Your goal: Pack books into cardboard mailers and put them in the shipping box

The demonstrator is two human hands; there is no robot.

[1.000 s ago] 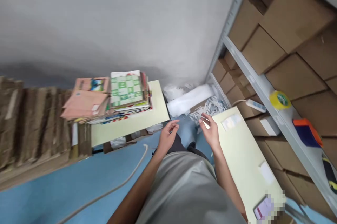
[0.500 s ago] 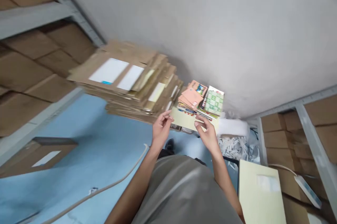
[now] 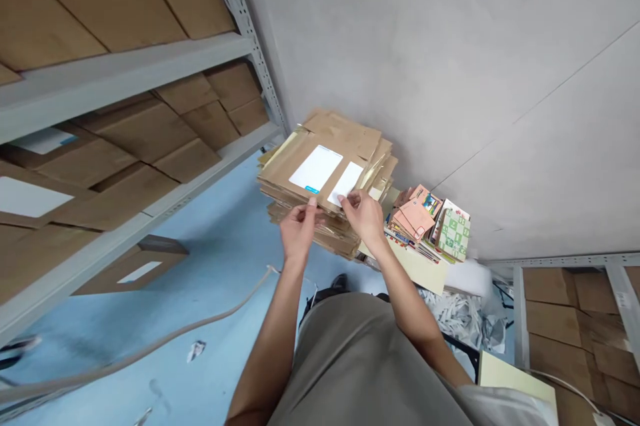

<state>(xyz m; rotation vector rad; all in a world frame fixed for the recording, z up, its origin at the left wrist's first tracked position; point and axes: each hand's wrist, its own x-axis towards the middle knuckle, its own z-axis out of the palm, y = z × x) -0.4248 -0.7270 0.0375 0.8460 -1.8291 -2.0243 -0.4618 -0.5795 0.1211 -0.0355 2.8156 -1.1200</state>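
Observation:
A stack of flat cardboard box files (image 3: 345,131) with white labels stands in front of me against the wall. My left hand (image 3: 299,231) is at the near edge of the top cardboard file, its thumb over the edge and its fingers curled below. On the right corner of the same edge, beside the narrow white label (image 3: 347,181), my right hand (image 3: 364,218) has its thumb and fingers closed on the cardboard. A wider white label (image 3: 317,169) shows to the left.
Pink and green booklets (image 3: 415,218) lie in a pile on a pale yellow board (image 3: 425,271) to the right. Metal shelving (image 3: 200,61) with cardboard boxes stands at left, more boxes (image 3: 553,323) at right. A cable (image 3: 200,321) crosses the blue floor. Shredded paper (image 3: 453,313) lies lower right.
Both hands have left the pale yellow board by the booklets and moved left onto the cardboard stack. The view has turned left.

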